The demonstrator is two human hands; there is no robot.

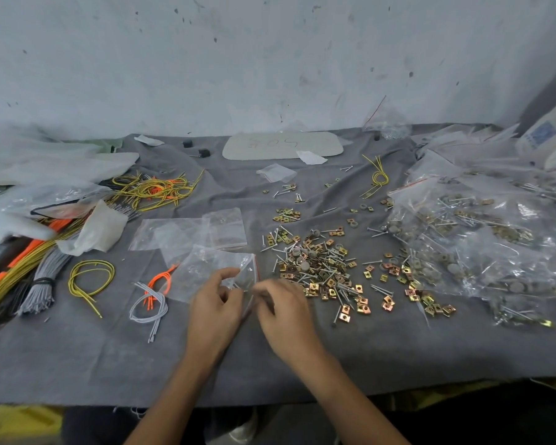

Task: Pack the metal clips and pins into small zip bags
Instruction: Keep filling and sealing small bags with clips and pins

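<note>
Head view: your left hand (215, 301) pinches the near edge of a small zip bag (206, 268), thumb and fingers curled on the clear plastic. The bag lies on the gray cloth (77, 358) with its red-striped mouth turned to the right. Your right hand (284, 308) sits just beside the left, fingers curled at the bag's mouth. Motion blur smears the fingertips, so you cannot tell whether they hold anything.

A loose pile of metal clips and pins (318, 271) spreads over the cloth just beyond and to the right of your right hand, brass-colored squares mixed with silver pins and flat gray discs. Farther right, filled bags (482, 239) of the same hardware are heaped together.

Behind the bag you hold, empty zip bags (187, 232) lie flat and overlapping. To your left rest a yellow wire loop (90, 277) and a knot of orange and gray wires (151, 297), apart from each other. A tangle of yellow wire (154, 191) sits farther back. A pale card (283, 144) lies at the back of the cloth, below the marked wall (270, 59).
</note>
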